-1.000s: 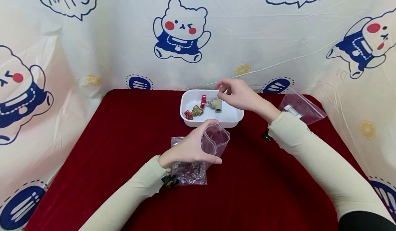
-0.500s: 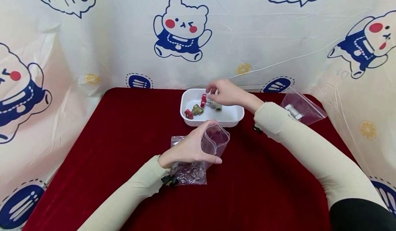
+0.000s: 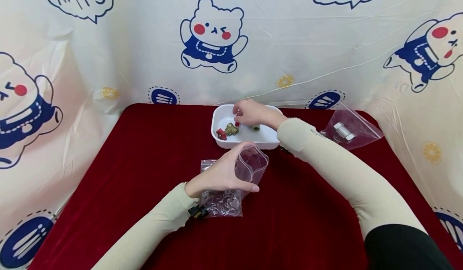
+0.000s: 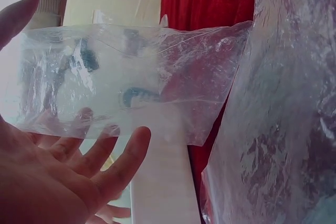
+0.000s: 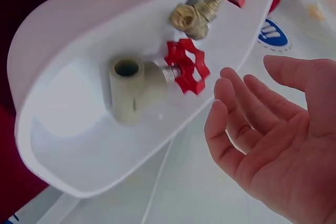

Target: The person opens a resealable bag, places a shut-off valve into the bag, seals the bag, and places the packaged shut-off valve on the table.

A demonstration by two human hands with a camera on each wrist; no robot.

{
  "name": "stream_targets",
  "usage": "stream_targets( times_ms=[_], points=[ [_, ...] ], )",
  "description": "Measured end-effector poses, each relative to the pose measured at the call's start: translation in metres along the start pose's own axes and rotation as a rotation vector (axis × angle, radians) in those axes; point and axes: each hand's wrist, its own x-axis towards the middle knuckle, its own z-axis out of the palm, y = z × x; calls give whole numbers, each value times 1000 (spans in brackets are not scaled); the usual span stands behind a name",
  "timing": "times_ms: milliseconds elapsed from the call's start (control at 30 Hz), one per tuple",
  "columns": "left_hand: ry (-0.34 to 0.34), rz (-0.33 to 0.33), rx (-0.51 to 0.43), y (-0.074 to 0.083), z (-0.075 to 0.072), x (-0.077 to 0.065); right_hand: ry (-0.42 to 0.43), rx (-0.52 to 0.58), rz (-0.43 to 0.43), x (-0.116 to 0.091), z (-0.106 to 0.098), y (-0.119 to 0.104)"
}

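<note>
My left hand point(image 3: 222, 171) holds a clear zip bag point(image 3: 256, 163) upright, its mouth held wide between thumb and fingers. In the left wrist view the bag point(image 4: 131, 77) looks see-through, with nothing inside. My right hand point(image 3: 251, 112) is over the white tray point(image 3: 249, 144). In the right wrist view its loosely bent fingers point(image 5: 218, 129) are just beside the red handwheel point(image 5: 186, 66) of a beige stop valve point(image 5: 126, 93), apart from it. A brass valve point(image 5: 191, 22) with a red handle lies in the same tray, farther left in the head view.
Another clear zip bag point(image 3: 224, 205) with crinkled, shiny contents lies under my left hand on the red cloth point(image 3: 289, 226). At the back right, a zip bag point(image 3: 361, 131) contains a white fitting point(image 3: 343, 131). A printed curtain point(image 3: 282, 33) hangs behind the table.
My right hand has moved left and slightly down over the tray, from above the beige valve's body to its red handwheel. The left hand keeps its place with the bag.
</note>
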Motion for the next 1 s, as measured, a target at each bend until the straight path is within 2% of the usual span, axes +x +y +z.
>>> stream_targets(
  times_ms=[300, 567, 667, 733, 867, 1000],
  points=[
    [-5, 27, 4, -1, 0, -2, -68, -120, -59, 16, 27, -6],
    [1, 18, 11, -1, -2, -3, -60, -176, -5, 17, 33, -11],
    [1, 22, 17, -1, -2, -3, -84, -203, 38, 17, 33, -13],
    [0, 22, 23, -1, -2, -3, -122, -227, 65, 21, 36, -10],
    [-3, 24, 32, -1, -2, -4, -191, -252, 74, 39, 54, 11],
    [-3, 35, 34, -1, -2, -4, -212, -224, 62, 46, 64, 21]
  ],
)
